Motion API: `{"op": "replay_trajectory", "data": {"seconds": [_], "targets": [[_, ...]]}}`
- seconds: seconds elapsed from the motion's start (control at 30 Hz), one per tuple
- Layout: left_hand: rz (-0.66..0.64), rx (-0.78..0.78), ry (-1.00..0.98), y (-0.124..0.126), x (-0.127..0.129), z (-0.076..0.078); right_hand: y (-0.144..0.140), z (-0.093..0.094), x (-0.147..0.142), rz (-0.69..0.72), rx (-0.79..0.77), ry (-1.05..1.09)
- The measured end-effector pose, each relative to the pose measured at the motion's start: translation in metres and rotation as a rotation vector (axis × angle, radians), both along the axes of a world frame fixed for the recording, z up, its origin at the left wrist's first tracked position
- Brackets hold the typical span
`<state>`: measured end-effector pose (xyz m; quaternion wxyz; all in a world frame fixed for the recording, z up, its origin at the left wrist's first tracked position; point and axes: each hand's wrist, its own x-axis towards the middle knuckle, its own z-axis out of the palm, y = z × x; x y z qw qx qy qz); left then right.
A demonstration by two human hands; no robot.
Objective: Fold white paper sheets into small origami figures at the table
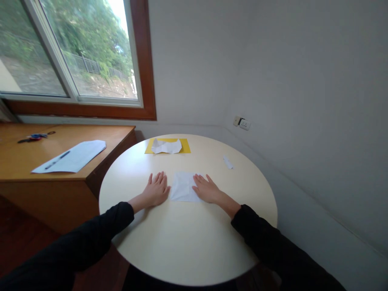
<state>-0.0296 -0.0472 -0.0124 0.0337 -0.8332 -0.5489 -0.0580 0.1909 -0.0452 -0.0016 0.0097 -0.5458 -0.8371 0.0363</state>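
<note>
A white sheet of paper (182, 188) with faint creases lies flat near the middle of the round table (182, 238). My right hand (206, 189) rests palm down on the sheet's right part, fingers spread, and covers that side of it. Just left of the sheet, my left hand (157, 190) lies flat on the tabletop with its fingers apart, holding nothing. Whether its edge touches the paper is hard to make out.
Toward the table's far edge a crumpled white paper (166, 146) sits on a yellow sheet (186, 146). Small paper scraps (228, 162) lie at the right. On the wooden desk (121, 137) are white paper (81, 155), a dark pen (57, 160) and scissors (36, 137).
</note>
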Motion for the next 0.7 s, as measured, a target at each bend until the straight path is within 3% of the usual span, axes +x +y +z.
{"op": "replay_trajectory", "data": {"seconds": [0.07, 0.1, 0.2, 0.27, 0.43, 0.5, 0.57, 0.63, 0.7], "targets": [[0.009, 0.104, -0.057, -0.002, 0.012, 0.004, 0.003, 0.004, -0.006, -0.002, 0.088, 0.013], [-0.058, 0.127, -0.077, -0.005, 0.02, 0.005, 0.004, 0.005, -0.012, 0.034, 0.131, 0.036], [-0.219, 0.038, -0.078, -0.018, 0.04, 0.0, 0.005, 0.0, -0.025, 0.106, 0.055, 0.015], [-0.239, -0.017, -0.056, -0.02, 0.038, -0.004, 0.002, -0.002, -0.021, 0.031, 0.051, 0.017], [-0.054, -0.045, -0.026, -0.008, 0.006, 0.0, -0.008, 0.014, 0.005, -0.116, 0.05, -0.062], [-0.03, 0.049, -0.066, -0.011, 0.008, 0.004, -0.01, 0.018, 0.003, -0.127, 0.141, -0.044], [-0.144, 0.102, -0.098, -0.02, 0.02, 0.005, -0.01, 0.013, -0.005, -0.072, 0.257, 0.027], [-0.284, 0.032, -0.094, -0.031, 0.033, 0.003, -0.01, 0.003, -0.013, 0.014, 0.172, 0.053], [-0.345, -0.037, -0.078, -0.036, 0.037, 0.0, -0.009, -0.006, -0.013, -0.015, 0.084, 0.06]]}}
